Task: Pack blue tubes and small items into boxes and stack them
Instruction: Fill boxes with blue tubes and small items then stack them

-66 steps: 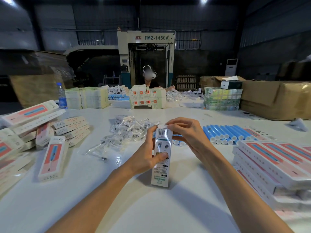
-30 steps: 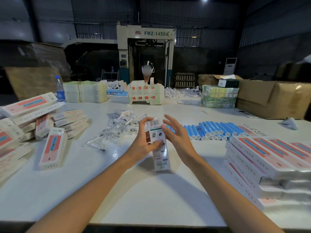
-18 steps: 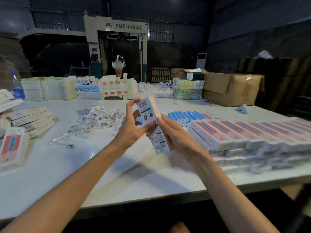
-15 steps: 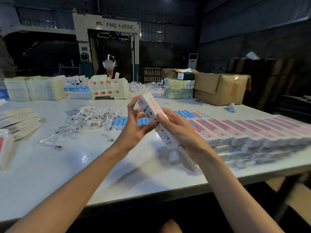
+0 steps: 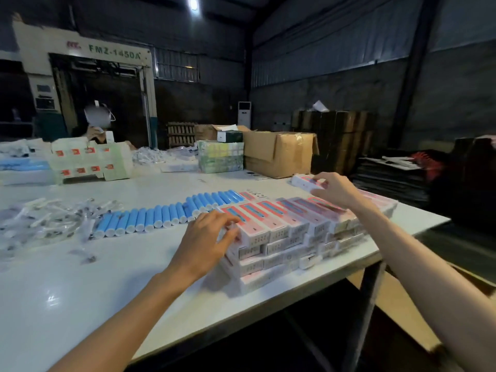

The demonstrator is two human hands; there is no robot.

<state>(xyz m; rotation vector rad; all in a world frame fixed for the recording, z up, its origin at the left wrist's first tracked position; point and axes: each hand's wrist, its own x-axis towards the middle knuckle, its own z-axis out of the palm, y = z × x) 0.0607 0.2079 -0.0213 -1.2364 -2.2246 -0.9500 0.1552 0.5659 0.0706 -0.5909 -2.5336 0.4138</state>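
Released from the packed box, the left hand (image 5: pixel 208 238) now rests loosely bent fingers on the near corner of the stack of boxes (image 5: pixel 295 226) and grips nothing. Farther off, the right hand (image 5: pixel 335 187) has carried the packed box (image 5: pixel 304 181) to the stack's far side and grasps it there, though contact with the stack is unclear. This box seems nearly stacked, with blue tubes (image 5: pixel 166 214) lying on the table (image 5: pixel 80 291) for the next.
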